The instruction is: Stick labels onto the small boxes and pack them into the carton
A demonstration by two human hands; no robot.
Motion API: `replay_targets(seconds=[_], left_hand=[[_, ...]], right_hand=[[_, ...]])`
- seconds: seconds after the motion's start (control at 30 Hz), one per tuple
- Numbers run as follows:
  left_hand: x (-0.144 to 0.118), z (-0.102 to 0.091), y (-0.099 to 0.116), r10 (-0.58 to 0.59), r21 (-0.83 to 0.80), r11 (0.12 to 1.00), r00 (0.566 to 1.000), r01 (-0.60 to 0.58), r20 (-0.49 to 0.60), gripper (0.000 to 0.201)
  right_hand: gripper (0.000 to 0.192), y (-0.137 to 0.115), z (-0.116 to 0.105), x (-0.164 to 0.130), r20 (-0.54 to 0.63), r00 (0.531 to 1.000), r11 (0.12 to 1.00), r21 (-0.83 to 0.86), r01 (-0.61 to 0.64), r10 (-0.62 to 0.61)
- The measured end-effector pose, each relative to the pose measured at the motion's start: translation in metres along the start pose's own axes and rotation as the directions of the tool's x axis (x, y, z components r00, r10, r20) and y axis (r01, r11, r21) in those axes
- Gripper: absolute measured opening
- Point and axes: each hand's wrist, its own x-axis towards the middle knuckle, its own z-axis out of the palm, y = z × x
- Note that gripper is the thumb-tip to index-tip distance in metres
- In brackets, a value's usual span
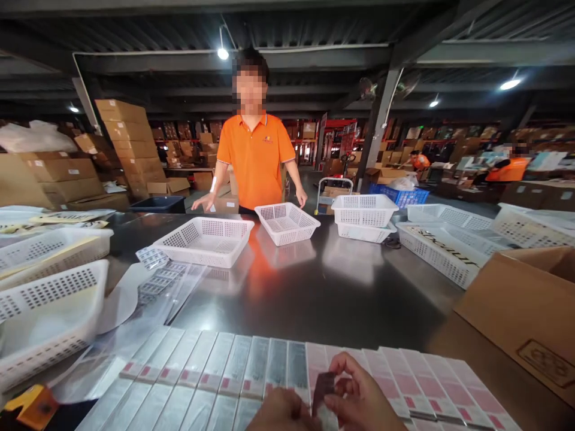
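Note:
My right hand [359, 395] pinches a small dark strip [323, 388], perhaps a label, between its thumb and fingers. Close by on its left, my left hand [285, 410] is closed, with its fingertips at the strip's lower end. Both hands are over rows of flat, plastic-wrapped packs laid side by side. Grey-and-white packs [206, 362] with small red labels fill the left part, and pink-and-white packs [420, 383] the right. My hands cover some packs in the middle, and the bottom edge cuts off the nearer row.
White perforated baskets [204, 239] stand around the dark shiny table [305, 293]. Clear plastic sheets and printed label sheets [164, 278] lie at left, near a yellow-orange tape dispenser [33, 407]. An open cardboard box [525, 311] is at right. A person in orange [256, 158] stands opposite.

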Motion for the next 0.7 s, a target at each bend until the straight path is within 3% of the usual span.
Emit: replay_targets(seconds=[0.2, 0.43, 0.6, 0.7], left_hand=[[-0.012, -0.002, -0.003, -0.04, -0.008, 0.999, 0.998, 0.04, 0.052, 0.039], [-0.021, -0.005, -0.003, -0.089, 0.033, 0.996, 0.992, 0.087, 0.093, 0.033], [-0.025, -0.004, 0.0, -0.112, 0.14, 0.986, 0.987, 0.095, 0.116, 0.03], [-0.028, -0.004, 0.006, -0.115, 0.271, 0.959, 0.986, 0.078, 0.124, 0.031]], right_hand=[[0.042, -0.016, 0.0, -0.009, -0.018, 1.0, 0.985, -0.17, -0.025, 0.022], [0.034, -0.023, -0.001, -0.019, -0.064, 0.998, 0.978, -0.205, -0.034, 0.021], [0.032, -0.02, -0.006, -0.021, -0.062, 0.984, 0.965, -0.196, -0.175, 0.166], [0.025, -0.018, -0.01, -0.016, -0.114, 0.992, 0.938, -0.332, -0.095, 0.06]])
